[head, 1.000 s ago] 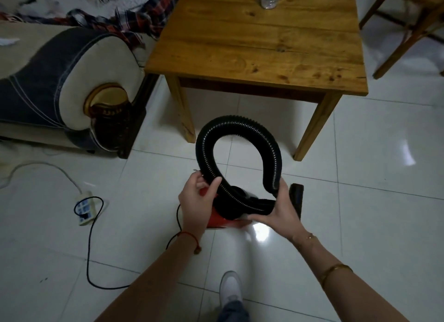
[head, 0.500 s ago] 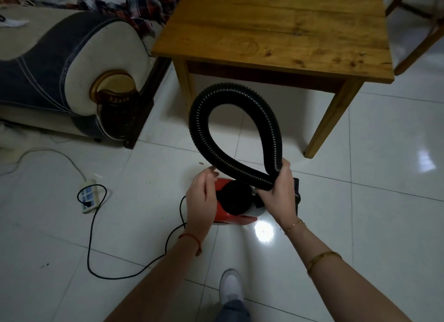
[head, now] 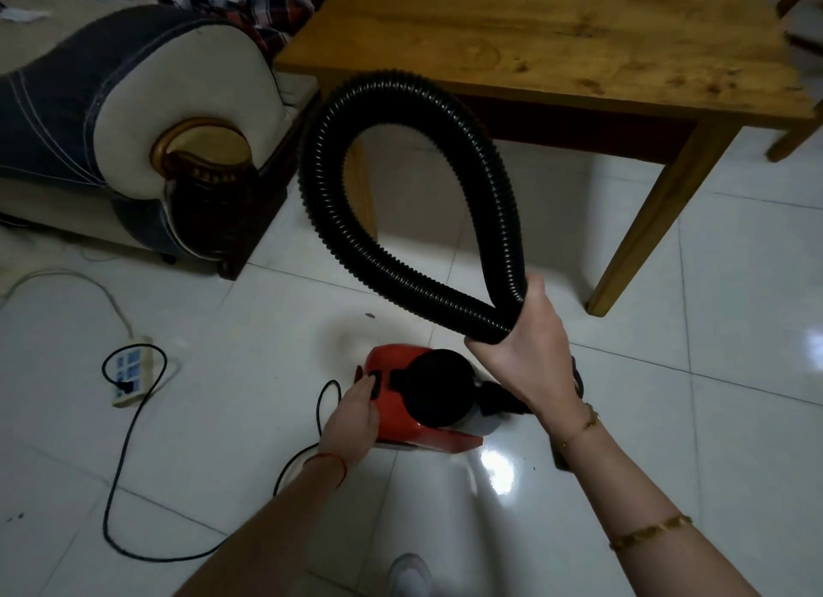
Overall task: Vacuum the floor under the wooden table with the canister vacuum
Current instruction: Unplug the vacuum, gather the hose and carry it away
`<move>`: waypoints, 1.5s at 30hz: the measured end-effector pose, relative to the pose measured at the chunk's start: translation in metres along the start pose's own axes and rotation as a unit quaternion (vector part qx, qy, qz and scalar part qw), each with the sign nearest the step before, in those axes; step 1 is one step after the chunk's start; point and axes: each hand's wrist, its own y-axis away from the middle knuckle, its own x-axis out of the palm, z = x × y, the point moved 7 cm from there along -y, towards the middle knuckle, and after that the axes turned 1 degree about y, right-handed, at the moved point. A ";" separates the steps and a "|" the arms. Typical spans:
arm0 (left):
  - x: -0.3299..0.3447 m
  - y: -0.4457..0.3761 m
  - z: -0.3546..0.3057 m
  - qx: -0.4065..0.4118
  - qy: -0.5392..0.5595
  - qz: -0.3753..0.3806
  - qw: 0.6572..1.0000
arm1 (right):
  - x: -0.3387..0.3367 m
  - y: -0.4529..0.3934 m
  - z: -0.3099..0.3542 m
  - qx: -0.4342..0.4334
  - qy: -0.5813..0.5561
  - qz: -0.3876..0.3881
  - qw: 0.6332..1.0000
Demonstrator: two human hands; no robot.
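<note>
Gripping the black ribbed plastic hose [head: 450, 284] w/ your right hand [head: 532, 351], fingers curled round; left hand [head: 354, 411] fingertips press the small red canister vacuum [head: 396, 400].

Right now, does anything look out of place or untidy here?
Yes. Plaid clothes lie heaped on the sofa, and a small speck of debris sits on the white tile floor near the red vacuum.
</note>
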 end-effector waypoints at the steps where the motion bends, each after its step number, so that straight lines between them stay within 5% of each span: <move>1: 0.006 -0.008 0.004 0.002 -0.017 0.000 1.000 | 0.004 -0.002 -0.001 -0.010 0.007 -0.001 1.000; 19: 0.051 -0.059 0.052 0.050 -0.042 -0.115 0.991 | 0.011 -0.007 -0.006 -0.070 0.026 -0.036 0.997; 38: 0.040 -0.068 0.046 0.010 -0.123 -0.082 0.989 | 0.007 -0.006 -0.008 -0.087 0.010 -0.054 0.995; 42: 0.024 -0.056 0.002 0.159 -0.158 -0.164 0.961 | 0.006 -0.006 -0.007 -0.096 0.023 -0.050 0.994; 45: 0.030 -0.059 -0.035 0.277 -0.192 -0.117 0.934 | 0.005 -0.007 -0.006 -0.094 0.038 -0.040 0.994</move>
